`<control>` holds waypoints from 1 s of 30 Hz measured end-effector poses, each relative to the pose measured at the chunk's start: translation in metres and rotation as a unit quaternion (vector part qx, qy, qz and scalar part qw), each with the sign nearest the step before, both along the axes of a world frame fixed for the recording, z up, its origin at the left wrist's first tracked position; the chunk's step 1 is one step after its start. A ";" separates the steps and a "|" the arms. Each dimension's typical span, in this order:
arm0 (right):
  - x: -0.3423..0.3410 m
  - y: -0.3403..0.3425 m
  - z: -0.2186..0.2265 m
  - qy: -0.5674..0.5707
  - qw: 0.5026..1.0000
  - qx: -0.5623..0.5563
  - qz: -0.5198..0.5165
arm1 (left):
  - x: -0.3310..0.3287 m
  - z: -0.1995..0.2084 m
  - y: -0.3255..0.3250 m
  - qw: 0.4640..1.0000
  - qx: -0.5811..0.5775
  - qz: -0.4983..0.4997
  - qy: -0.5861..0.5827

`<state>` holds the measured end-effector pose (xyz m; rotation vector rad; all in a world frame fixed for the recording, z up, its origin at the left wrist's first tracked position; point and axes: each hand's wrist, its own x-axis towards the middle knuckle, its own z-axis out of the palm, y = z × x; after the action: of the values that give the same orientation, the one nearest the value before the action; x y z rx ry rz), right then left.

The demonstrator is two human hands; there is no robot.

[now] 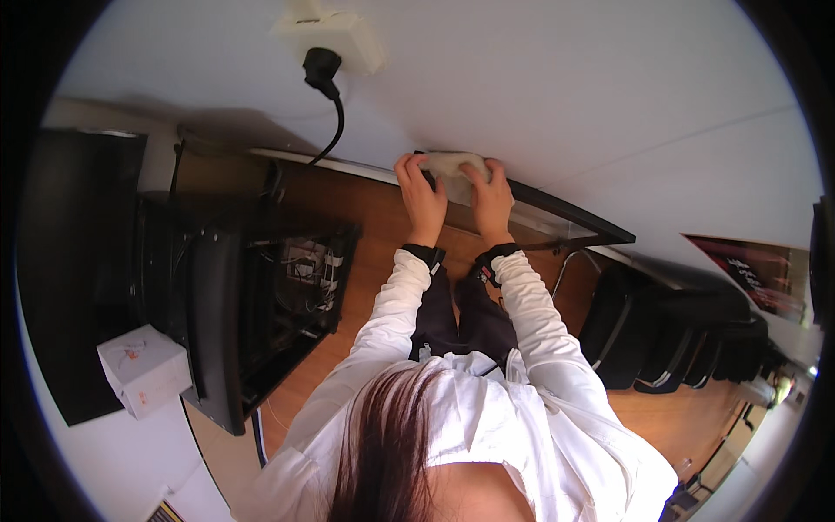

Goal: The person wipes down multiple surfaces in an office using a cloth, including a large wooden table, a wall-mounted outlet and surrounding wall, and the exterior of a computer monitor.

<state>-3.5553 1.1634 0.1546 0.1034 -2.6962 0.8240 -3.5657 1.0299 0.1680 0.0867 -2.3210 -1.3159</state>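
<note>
A pale, off-white cloth [458, 165] lies over the top edge of a thin black-edged panel [570, 211] standing by the wall. My left hand [423, 202] is curled at the cloth's left side, with its fingers over the dark edge and its thumb against the fabric. At the cloth's right side, my right hand [491, 202] is closed on it, fingers bent over the top. Both arms reach forward, and the hands are a short distance apart. The panel's face is mostly hidden from me.
A black plug [322, 66] sits in a wall socket, its cable hanging behind the panel. To the left stands an open black cabinet [228, 322] with wires inside and a white box [144, 370] on it. Several black chairs [670, 326] are on the right, over a wooden floor [383, 252].
</note>
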 end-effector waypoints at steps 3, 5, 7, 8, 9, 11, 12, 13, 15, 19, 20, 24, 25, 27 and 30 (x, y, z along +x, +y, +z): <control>0.003 0.014 -0.020 0.037 0.993 0.113 0.005 | 0.002 -0.017 0.009 0.984 -0.097 -0.147 -0.020; 0.015 0.029 -0.026 0.025 0.991 0.121 -0.046 | 0.008 -0.019 0.026 0.971 -0.104 -0.209 -0.045; 0.028 0.048 -0.028 0.017 0.988 0.118 -0.098 | 0.016 -0.022 0.046 0.953 -0.141 -0.261 -0.061; 0.035 0.058 -0.027 0.015 0.986 0.111 -0.124 | 0.019 -0.024 0.056 0.946 -0.159 -0.279 -0.054; 0.041 0.067 -0.027 0.013 0.983 0.104 -0.149 | 0.022 -0.027 0.068 0.937 -0.177 -0.296 -0.047; 0.048 0.084 -0.028 0.006 0.979 0.071 -0.189 | 0.029 -0.029 0.089 0.922 -0.215 -0.321 -0.030; 0.052 0.093 -0.028 0.004 0.977 0.055 -0.207 | 0.033 -0.031 0.098 0.922 -0.219 -0.317 -0.027; 0.053 0.100 -0.028 -0.012 0.976 0.036 -0.214 | 0.035 -0.031 0.107 0.923 -0.226 -0.312 -0.023; 0.056 0.111 -0.027 -0.043 0.974 -0.002 -0.223 | 0.042 -0.030 0.123 0.922 -0.232 -0.311 -0.011; 0.068 0.135 -0.029 -0.028 0.965 -0.052 -0.256 | 0.048 -0.032 0.137 0.902 -0.258 -0.345 0.010; 0.072 0.145 -0.031 -0.020 0.964 -0.061 -0.259 | 0.048 -0.034 0.141 0.895 -0.271 -0.355 0.015; 0.090 0.197 -0.026 -0.028 0.950 -0.084 -0.300 | 0.063 -0.032 0.179 0.901 -0.296 -0.318 0.001; 0.096 0.214 -0.027 -0.035 0.946 -0.079 -0.312 | 0.068 -0.033 0.194 0.902 -0.282 -0.327 -0.013; 0.108 0.250 -0.029 -0.048 0.938 -0.070 -0.336 | 0.073 -0.035 0.228 0.903 -0.253 -0.346 -0.041; 0.124 0.302 -0.035 -0.043 0.940 -0.029 -0.338 | 0.084 -0.049 0.278 0.892 -0.276 -0.358 -0.023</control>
<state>-3.4312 1.4658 0.1199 -0.8394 -2.4973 0.6861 -3.4814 1.3080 0.1185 -1.0127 -2.7900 -0.8564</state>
